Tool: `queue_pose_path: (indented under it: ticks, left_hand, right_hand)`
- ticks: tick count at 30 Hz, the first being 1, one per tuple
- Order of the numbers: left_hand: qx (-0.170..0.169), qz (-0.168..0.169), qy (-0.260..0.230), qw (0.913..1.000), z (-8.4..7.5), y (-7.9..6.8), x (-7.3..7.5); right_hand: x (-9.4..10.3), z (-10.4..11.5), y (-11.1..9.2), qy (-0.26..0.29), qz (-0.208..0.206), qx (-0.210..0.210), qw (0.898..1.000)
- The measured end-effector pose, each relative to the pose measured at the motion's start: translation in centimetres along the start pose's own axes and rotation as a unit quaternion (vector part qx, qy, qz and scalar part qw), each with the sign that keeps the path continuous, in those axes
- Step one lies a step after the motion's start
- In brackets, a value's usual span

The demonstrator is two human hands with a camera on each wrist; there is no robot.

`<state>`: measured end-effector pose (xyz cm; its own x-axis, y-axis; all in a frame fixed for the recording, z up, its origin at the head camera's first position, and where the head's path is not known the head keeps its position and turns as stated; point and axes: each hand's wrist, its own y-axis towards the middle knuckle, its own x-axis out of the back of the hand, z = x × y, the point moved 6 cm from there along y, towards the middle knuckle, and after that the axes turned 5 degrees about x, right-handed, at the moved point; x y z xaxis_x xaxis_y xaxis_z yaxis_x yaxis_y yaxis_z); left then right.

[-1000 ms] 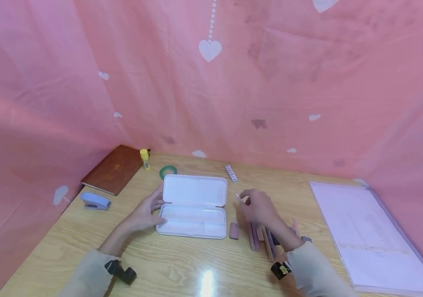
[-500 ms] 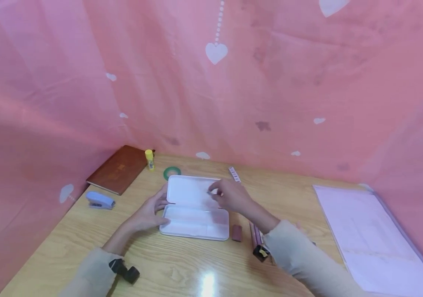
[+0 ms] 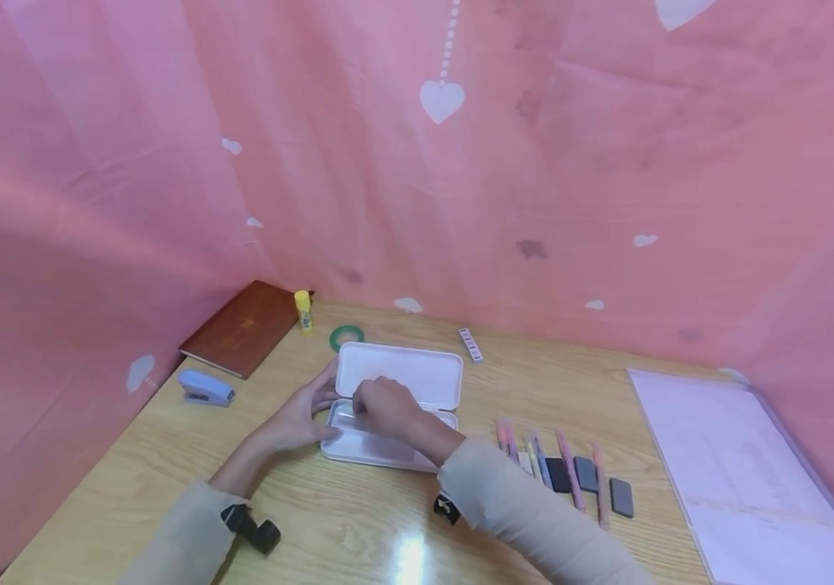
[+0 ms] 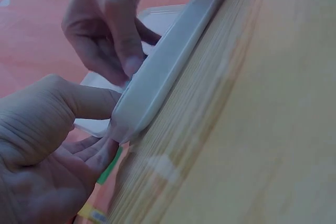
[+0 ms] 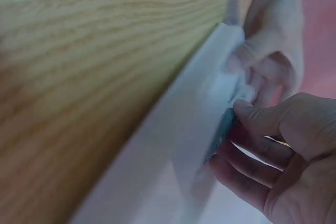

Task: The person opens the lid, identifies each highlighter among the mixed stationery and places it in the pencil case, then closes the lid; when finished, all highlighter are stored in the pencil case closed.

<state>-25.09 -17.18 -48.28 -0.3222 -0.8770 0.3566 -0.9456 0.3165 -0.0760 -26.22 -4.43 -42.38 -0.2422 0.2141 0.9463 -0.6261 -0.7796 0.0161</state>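
An opened white pencil case (image 3: 398, 378) lies on the wooden table, lid laid back. My left hand (image 3: 298, 416) grips its left end; in the left wrist view, the thumb (image 4: 97, 100) lies at the rim and fingers reach round the end. Over the lower tray, my right hand (image 3: 388, 410) pinches a slim, small teal item (image 5: 221, 129) with a clear whitish end, between thumb and fingers. Its exact kind cannot be told. In the right wrist view it is low inside the case, close to the left hand; whether it touches the tray floor is unclear.
Several pens (image 3: 569, 470) and erasers, one grey (image 3: 621, 497), lie to the right, partly behind the right sleeve. A patterned white strip (image 3: 471, 344), green tape roll (image 3: 346, 337), glue stick (image 3: 303, 311), brown notebook (image 3: 245, 327) and stapler (image 3: 206, 387) surround the case. A clear folder (image 3: 746, 463) lies far right.
My right hand has carried the small item leftward from beside the case, across the lid and down into the lower tray. The left hand keeps its grip on the left end.
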Motion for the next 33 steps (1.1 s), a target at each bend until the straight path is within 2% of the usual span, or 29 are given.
queue_pose_path:
  ticks: [6,12,15,19,23,28,33]
  left_hand:
    - [-0.02,0.013,-0.019,0.9995,-0.3,0.0,0.0]
    - [-0.004,0.006,-0.006,1.0,-0.1,0.1,0.0]
    - [0.01,0.001,0.004,0.9999,0.2,0.0,0.0]
    - [0.005,-0.001,0.01,0.9999,0.2,0.1,0.1]
    - [-0.002,-0.002,0.016,0.9999,0.3,0.0,0.4]
    - [-0.002,-0.01,0.021,0.9997,0.4,-0.3,0.7]
    - [-0.005,-0.012,0.019,0.9997,0.4,-0.4,0.8]
  right_hand:
    - [-1.2,0.1,0.5,-0.014,0.021,-0.008,1.0]
    - [0.5,-0.3,-0.8,0.011,0.013,-0.029,0.999]
    - [2.5,-1.0,-2.4,0.019,-0.002,-0.033,0.999]
    - [5.3,-2.8,-5.5,0.007,-0.043,-0.045,0.998]
    - [7.1,-5.2,-9.0,-0.019,-0.076,-0.074,0.994]
    - [7.8,-8.1,-12.6,-0.036,-0.071,-0.119,0.99]
    - [6.9,-10.0,-14.8,-0.029,-0.071,-0.153,0.985]
